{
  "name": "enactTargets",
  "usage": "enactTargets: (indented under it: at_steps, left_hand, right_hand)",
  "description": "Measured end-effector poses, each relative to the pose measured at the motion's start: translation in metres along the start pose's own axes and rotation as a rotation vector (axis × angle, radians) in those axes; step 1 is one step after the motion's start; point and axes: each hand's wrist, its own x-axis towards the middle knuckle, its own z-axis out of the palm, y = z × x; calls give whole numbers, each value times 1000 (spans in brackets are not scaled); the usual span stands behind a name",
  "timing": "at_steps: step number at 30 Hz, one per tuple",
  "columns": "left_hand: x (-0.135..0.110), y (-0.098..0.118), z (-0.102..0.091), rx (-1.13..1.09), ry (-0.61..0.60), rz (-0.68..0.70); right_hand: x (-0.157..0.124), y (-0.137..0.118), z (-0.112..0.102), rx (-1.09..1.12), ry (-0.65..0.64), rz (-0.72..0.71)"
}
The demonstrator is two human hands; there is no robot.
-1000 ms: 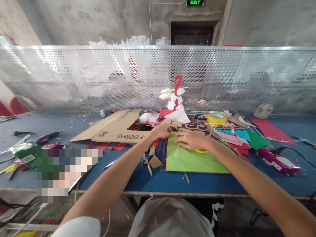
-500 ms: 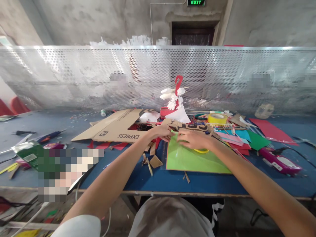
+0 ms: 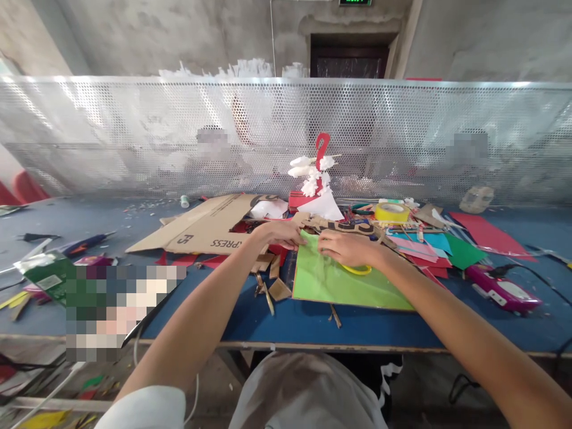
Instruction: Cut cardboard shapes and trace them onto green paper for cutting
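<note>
My left hand (image 3: 286, 234) pinches the upper left corner of a bright green sheet (image 3: 339, 289), its fingers closed on the edge. Curled over the same sheet near its top edge is my right hand (image 3: 346, 248), fingertips close to the left hand's. A yellow loop (image 3: 358, 271), like a scissors handle, pokes out under the right palm; the rest of it is hidden. The sheet has a shiny surface and lies tilted on the blue table (image 3: 187, 310). Just behind the hands is a torn cardboard strip (image 3: 335, 226) with black print.
At the left lies a large cardboard piece (image 3: 196, 229); small scraps (image 3: 279, 290) are nearer. Behind stands a red and white paper model (image 3: 317, 179) before a perforated metal screen (image 3: 156, 137). To the right are yellow tape (image 3: 392, 212), coloured papers (image 3: 465, 253) and a magenta device (image 3: 504, 289) with a cord.
The green sheet and both hands have shifted slightly left. My left hand has moved a little left with the sheet's corner. The yellow loop has shifted left with the right hand.
</note>
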Motion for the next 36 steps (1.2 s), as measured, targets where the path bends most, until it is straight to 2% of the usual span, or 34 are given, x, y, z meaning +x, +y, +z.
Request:
enactTargets:
  at_steps: [5,9,12,19,24,30,36]
  left_hand:
    - [-5,-4,1,-20,-2,30]
    - [-15,0,13,31,-181,89]
    - [-15,1,16,105,-224,86]
    - [0,-10,2,116,-342,123]
    - [3,-16,1,105,-348,102]
    - [3,-17,4,119,-261,50]
    - [2,-17,3,168,-246,-15]
  right_hand:
    - [0,1,3,-36,-10,36]
    - [-1,1,4,-57,0,51]
    - [-3,1,2,-76,-15,62]
    - [-5,5,1,-112,-69,27]
    - [-6,8,5,-34,-49,45]
    - [-10,11,11,73,-29,65]
    - [-13,12,10,88,-141,137]
